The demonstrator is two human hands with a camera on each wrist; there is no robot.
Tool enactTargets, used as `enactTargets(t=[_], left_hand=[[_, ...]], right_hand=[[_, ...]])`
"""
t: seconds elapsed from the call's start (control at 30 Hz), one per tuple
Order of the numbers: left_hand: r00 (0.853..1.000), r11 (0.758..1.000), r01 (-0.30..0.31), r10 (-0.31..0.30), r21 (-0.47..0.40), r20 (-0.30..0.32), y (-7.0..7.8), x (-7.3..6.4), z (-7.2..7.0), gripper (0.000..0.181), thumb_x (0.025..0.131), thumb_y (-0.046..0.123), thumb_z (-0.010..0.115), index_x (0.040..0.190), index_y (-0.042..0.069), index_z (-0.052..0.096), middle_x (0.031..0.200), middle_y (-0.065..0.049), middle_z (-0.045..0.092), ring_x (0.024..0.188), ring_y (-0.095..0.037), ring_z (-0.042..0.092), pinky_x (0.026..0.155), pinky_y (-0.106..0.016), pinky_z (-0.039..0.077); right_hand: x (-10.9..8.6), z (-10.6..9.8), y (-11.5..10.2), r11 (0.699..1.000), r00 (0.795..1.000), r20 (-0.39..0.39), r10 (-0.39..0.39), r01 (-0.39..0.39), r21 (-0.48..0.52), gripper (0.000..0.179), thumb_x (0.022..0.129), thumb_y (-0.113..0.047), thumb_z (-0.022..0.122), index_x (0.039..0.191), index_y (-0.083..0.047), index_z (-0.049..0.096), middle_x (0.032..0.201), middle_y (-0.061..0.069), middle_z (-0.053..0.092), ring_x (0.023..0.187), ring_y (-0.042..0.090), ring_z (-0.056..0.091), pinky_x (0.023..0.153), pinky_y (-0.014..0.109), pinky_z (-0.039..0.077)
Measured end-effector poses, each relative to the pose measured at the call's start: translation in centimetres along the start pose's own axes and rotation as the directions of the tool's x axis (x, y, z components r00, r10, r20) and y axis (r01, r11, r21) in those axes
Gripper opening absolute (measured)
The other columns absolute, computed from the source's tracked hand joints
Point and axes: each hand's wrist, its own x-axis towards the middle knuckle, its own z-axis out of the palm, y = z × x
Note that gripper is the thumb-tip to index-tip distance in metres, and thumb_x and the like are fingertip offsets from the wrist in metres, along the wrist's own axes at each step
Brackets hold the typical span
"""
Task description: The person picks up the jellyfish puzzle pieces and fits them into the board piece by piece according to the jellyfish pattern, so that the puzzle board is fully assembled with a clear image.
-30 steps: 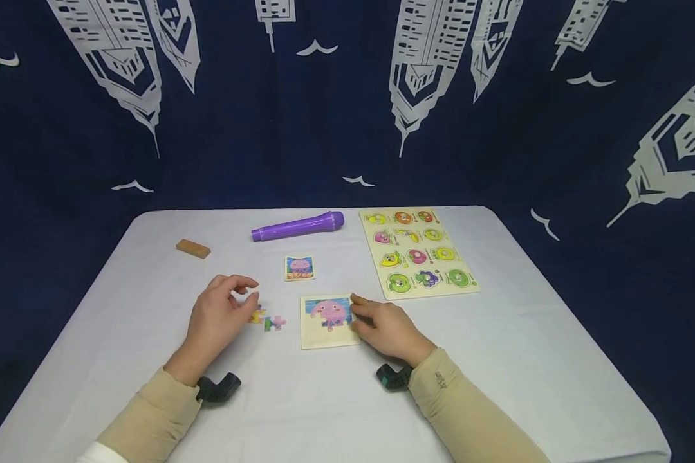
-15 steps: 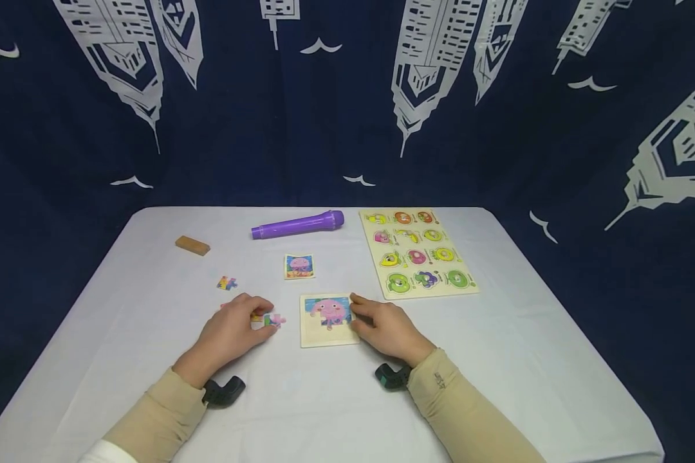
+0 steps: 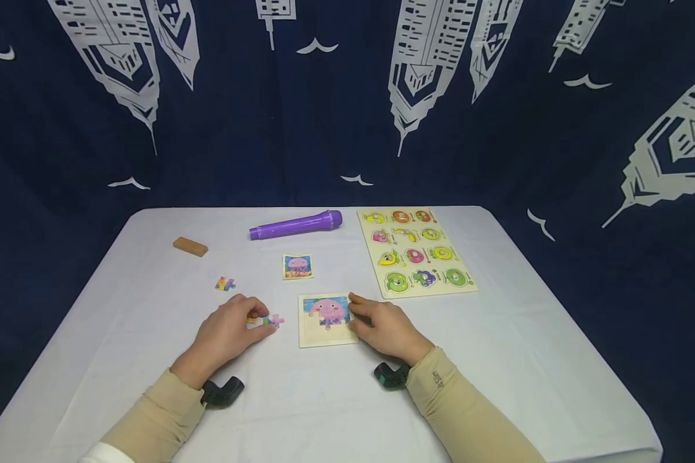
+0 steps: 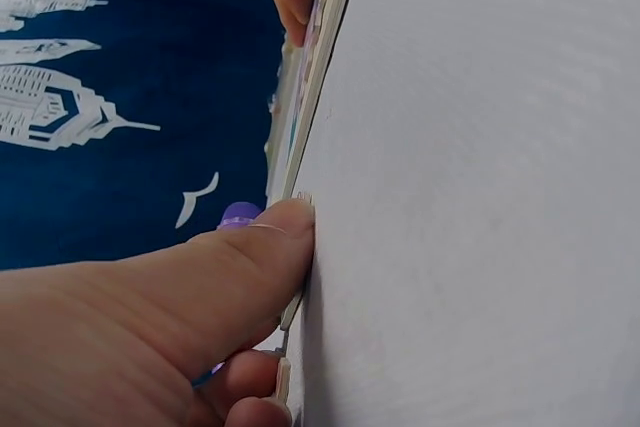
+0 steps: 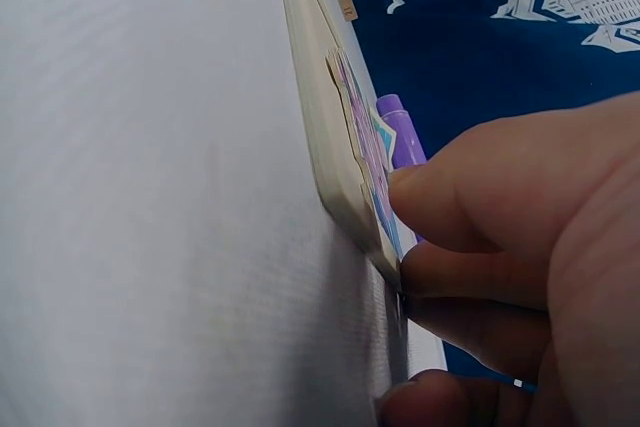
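Note:
A square wooden puzzle board point(image 3: 309, 337) lies mid-table, its upper part filled with pieces showing a pink octopus on blue. My right hand point(image 3: 385, 328) holds the board's right edge; in the right wrist view the thumb point(image 5: 450, 202) lies on the pieces and a finger meets the edge. Left of the board, my left hand point(image 3: 228, 331) pinches a small pink and green jigsaw piece point(image 3: 276, 319) at table level between thumb and forefinger. Another yellowish piece shows partly under that hand. Beyond it lies a multicoloured jigsaw piece point(image 3: 225, 283).
A small octopus picture card point(image 3: 298, 267) lies behind the board. Farther back are a purple microphone-shaped tube point(image 3: 295, 225) and a brown wooden block point(image 3: 190, 246). At the right rear lies a fruit picture board point(image 3: 417, 254). A white cloth point(image 3: 498, 373) covers the table.
My left hand came down and toward me, its fingers closing on the pink and green piece. That uncovered the multicoloured piece behind. The right hand stays at the board's edge.

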Motion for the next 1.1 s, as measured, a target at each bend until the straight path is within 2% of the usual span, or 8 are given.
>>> enactTargets(t=[0.4,0.67,0.83,0.97,1.1], left_hand=[[1.000,0.998,-0.001,0.000,-0.057,-0.009,0.1,0.2,0.2,0.031,0.084,0.032,0.086,0.105,0.015,0.070,0.093,0.003,0.066,0.082,-0.014,0.057,0.070,-0.032,0.048],[1.000,0.990,-0.003,0.003,-0.142,-0.002,0.2,0.4,0.5,0.030,0.084,0.023,0.087,0.105,0.015,0.068,0.089,0.004,0.067,0.078,-0.014,0.056,0.069,-0.029,0.048],[1.000,0.976,0.007,-0.008,-0.216,-0.001,0.1,0.5,0.7,0.026,0.086,0.018,0.084,0.105,0.015,0.068,0.089,0.003,0.067,0.073,-0.013,0.057,0.063,-0.024,0.048],[0.999,0.964,-0.019,0.011,-0.265,-0.032,0.0,0.6,0.9,0.018,0.090,0.016,0.081,0.103,0.017,0.069,0.085,0.003,0.067,0.065,-0.012,0.055,0.056,-0.023,0.045],[0.996,0.947,-0.058,0.031,-0.316,-0.088,0.2,0.6,1.1,0.012,0.092,0.015,0.078,0.100,0.017,0.070,0.081,0.004,0.067,0.063,-0.011,0.054,0.056,-0.023,0.043]], right_hand=[[0.0,0.1,0.1,1.000,1.000,-0.006,-0.004,0.004,0.009,0.043,0.099,-0.025,0.068,0.137,-0.005,0.065,0.152,0.002,0.055,0.140,0.024,0.053,0.114,0.044,0.042],[0.0,0.0,0.0,1.000,1.000,-0.004,-0.007,0.007,-0.002,0.044,0.099,-0.026,0.068,0.137,-0.005,0.065,0.152,0.003,0.055,0.139,0.024,0.053,0.114,0.044,0.042],[0.0,0.0,0.0,1.000,1.000,-0.001,-0.010,0.010,-0.006,0.043,0.099,-0.026,0.068,0.137,-0.005,0.065,0.152,0.003,0.055,0.140,0.024,0.053,0.114,0.043,0.042],[0.0,0.0,0.1,1.000,1.000,0.003,-0.007,0.007,-0.003,0.044,0.099,-0.026,0.068,0.137,-0.005,0.065,0.152,0.003,0.054,0.140,0.023,0.052,0.114,0.043,0.042],[0.0,0.0,0.1,1.000,1.000,0.000,-0.009,0.009,0.004,0.043,0.099,-0.026,0.068,0.137,-0.005,0.065,0.152,0.003,0.055,0.140,0.024,0.053,0.114,0.043,0.042]])
